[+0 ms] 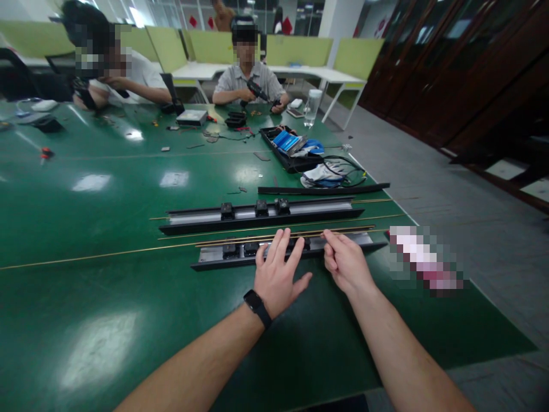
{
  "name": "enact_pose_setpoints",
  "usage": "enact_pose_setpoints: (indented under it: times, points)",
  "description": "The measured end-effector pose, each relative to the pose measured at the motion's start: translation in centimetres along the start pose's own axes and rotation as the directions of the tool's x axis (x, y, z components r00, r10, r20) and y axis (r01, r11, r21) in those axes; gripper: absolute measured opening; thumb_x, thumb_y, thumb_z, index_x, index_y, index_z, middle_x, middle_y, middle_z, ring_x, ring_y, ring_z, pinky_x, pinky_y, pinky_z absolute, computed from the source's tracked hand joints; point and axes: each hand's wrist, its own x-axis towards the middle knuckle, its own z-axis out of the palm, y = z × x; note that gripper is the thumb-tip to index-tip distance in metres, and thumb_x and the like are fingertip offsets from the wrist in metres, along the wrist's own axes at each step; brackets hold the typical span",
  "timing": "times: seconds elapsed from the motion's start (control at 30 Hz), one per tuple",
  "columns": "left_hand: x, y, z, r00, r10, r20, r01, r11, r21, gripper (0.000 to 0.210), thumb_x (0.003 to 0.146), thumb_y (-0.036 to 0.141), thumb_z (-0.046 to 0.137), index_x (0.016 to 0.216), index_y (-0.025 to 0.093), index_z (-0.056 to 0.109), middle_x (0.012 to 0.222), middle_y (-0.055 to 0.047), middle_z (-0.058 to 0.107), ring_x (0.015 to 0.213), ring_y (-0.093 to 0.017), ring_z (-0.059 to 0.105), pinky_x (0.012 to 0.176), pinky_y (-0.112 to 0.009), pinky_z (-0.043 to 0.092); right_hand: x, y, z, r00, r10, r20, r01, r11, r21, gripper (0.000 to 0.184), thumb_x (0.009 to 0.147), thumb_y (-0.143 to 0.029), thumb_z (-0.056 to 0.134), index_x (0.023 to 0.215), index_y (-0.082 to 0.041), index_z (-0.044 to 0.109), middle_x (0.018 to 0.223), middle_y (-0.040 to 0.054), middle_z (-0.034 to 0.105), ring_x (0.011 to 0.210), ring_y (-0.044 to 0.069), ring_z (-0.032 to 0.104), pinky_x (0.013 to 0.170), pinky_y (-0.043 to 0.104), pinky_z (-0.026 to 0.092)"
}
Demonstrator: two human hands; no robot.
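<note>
A black-edged metal channel (206, 255) with several small black blocks inside lies in front of me on the green table. My left hand (278, 266), with a black watch on its wrist, spreads its fingers over the middle of this channel. To its right, my right hand (345, 257) pinches at the thin brass-coloured rod (107, 252) that runs along the channel and far out to the left. A second channel (193, 218), with three black blocks (261, 208), lies just behind. Another thin rod (369, 219) stretches between the two channels.
A long black strip (295, 190) lies behind the channels. Beyond it stand a black tray (295, 166) with blue parts, a glove with cables (330, 171), and a glass (312, 109). Two people work across the table. A blurred-out pink item (424, 260) lies by the right edge.
</note>
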Motion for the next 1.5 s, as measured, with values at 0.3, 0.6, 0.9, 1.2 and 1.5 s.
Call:
enact_pose_setpoints:
  times: [0.3,0.6,0.9,1.2,1.5]
  points:
    - [-0.08,-0.02,0.03,1.0,-0.002,0.007,0.002,1.0,-0.001,0.071,0.089,0.057,0.056,0.151,0.027,0.04,0.164,-0.011,0.027,0.151,-0.028,0.026,0.113,-0.05,0.027,-0.2,-0.02,0.23,1.0,0.01,-0.007,-0.01,1.0,0.02,0.033,0.076,-0.041,0.081,0.082,-0.018,0.059,0.047,-0.008,0.049,0.028,0.003,0.033,0.026,0.013,0.02]
    - [-0.09,-0.01,0.01,1.0,-0.008,0.002,0.008,1.0,-0.009,0.073,0.086,0.057,0.061,0.15,0.027,0.042,0.163,-0.011,0.03,0.149,-0.031,0.03,0.113,-0.05,0.026,0.0,0.1,0.08,0.999,0.03,0.019,-0.029,1.0,-0.005,0.035,0.075,-0.043,0.08,0.091,-0.016,0.064,0.046,-0.0076,0.05,0.027,0.003,0.033,0.026,0.014,0.019]
    - [-0.1,0.03,0.08,1.0,-0.009,-0.004,0.009,1.0,-0.002,0.072,0.086,0.056,0.062,0.149,0.028,0.044,0.162,-0.012,0.032,0.148,-0.032,0.033,0.113,-0.048,0.026,0.04,0.24,0.03,0.999,0.041,0.008,-0.041,0.998,-0.037,0.036,0.072,-0.045,0.082,0.085,-0.016,0.063,0.046,-0.0063,0.052,0.026,0.004,0.034,0.026,0.015,0.019]
    - [-0.09,-0.02,0.01,1.0,0.0,-0.005,0.0,1.0,-0.014,0.072,0.086,0.055,0.061,0.15,0.028,0.042,0.163,-0.011,0.029,0.149,-0.03,0.031,0.114,-0.047,0.025,-0.27,-0.06,0.38,1.0,0.03,0.004,-0.03,0.999,-0.015,0.036,0.073,-0.045,0.082,0.083,-0.018,0.06,0.046,-0.0081,0.049,0.027,0.003,0.033,0.027,0.013,0.021]
    - [-0.09,-0.04,-0.01,1.0,0.009,0.0,-0.009,1.0,0.002,0.071,0.088,0.056,0.058,0.151,0.027,0.042,0.163,-0.011,0.029,0.149,-0.03,0.03,0.114,-0.049,0.026,-0.08,0.14,0.21,1.0,0.001,-0.021,-0.001,1.0,0.003,0.036,0.072,-0.043,0.084,0.082,-0.018,0.061,0.046,-0.0077,0.049,0.027,0.003,0.034,0.026,0.014,0.021]
